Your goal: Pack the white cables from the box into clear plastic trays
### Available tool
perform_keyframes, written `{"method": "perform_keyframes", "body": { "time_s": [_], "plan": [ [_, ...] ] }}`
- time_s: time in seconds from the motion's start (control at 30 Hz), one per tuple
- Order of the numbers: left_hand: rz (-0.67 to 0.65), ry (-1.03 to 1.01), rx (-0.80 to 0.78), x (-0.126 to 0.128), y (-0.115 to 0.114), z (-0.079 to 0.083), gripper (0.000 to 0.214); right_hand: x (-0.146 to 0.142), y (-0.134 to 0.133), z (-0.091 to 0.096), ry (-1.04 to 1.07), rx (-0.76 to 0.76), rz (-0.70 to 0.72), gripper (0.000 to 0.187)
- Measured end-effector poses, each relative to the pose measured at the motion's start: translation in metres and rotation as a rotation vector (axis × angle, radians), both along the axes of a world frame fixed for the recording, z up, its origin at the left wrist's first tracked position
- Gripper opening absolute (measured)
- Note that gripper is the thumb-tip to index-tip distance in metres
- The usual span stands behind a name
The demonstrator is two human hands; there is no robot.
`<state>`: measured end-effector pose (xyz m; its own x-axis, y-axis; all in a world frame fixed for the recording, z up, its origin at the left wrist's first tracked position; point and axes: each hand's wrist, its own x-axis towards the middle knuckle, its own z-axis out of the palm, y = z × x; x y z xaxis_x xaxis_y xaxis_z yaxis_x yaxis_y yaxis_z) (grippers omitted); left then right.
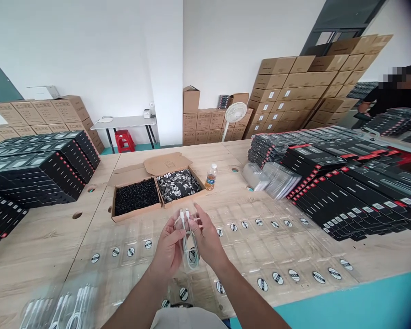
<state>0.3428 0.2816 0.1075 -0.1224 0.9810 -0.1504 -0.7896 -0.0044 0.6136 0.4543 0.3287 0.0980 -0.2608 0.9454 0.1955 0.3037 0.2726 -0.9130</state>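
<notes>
My left hand [169, 249] and my right hand [205, 237] meet above the wooden table [48, 249], both closed on a coiled white cable [188, 235]. Its two white plug ends stick up between my fingertips. The coil hangs down between my palms, over a clear plastic tray [192, 258]. Rows of clear blister trays [274, 249] with round black-and-white stickers lie flat around my hands. Trays with white cables in them [65, 308] lie at the lower left.
An open cardboard box [155, 187] holds black parts and patterned packets. A small bottle [211, 177] stands to its right. Stacks of black retail boxes [356, 183] fill the right; more black boxes [37, 171] sit left. Clear bags [276, 178] lie nearby. A person [393, 96] stands far right.
</notes>
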Motion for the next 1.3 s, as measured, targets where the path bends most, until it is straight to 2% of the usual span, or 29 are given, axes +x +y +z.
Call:
{"method": "perform_keyframes", "body": {
  "time_s": [0.17,0.43,0.53,0.67,0.77,0.9,1.07,1.23,1.3],
  "plan": [
    [0.029,-0.004,0.017,-0.007,0.003,-0.001,0.064,0.007,-0.002,-0.005,0.258,-0.238,0.219,0.057],
    [0.015,0.003,0.02,-0.003,0.002,-0.004,0.065,0.004,-0.007,0.002,0.357,-0.409,0.192,0.067],
    [0.032,0.012,0.017,-0.006,0.003,-0.002,0.064,0.006,-0.01,0.002,0.409,-0.477,0.196,0.066],
    [0.087,0.011,0.025,-0.013,0.005,0.001,0.063,0.017,-0.019,-0.005,0.485,-0.663,0.371,0.065],
    [0.123,0.013,0.012,-0.017,0.005,-0.001,0.064,0.022,-0.025,-0.01,0.5,-0.71,0.454,0.07],
    [0.15,0.035,-0.008,-0.018,0.001,-0.004,0.065,0.021,-0.031,-0.012,0.486,-0.731,0.424,0.062],
    [0.205,0.044,-0.058,-0.018,-0.007,-0.004,0.065,0.019,-0.026,-0.016,0.425,-0.747,0.444,0.064],
    [0.193,0.064,-0.1,-0.01,-0.017,-0.004,0.067,0.011,-0.006,-0.014,0.32,-0.644,0.2,0.055],
    [0.176,0.072,-0.086,-0.005,-0.02,-0.006,0.068,0.003,0.0,-0.01,0.293,-0.587,0.17,0.055]
  ]
}}
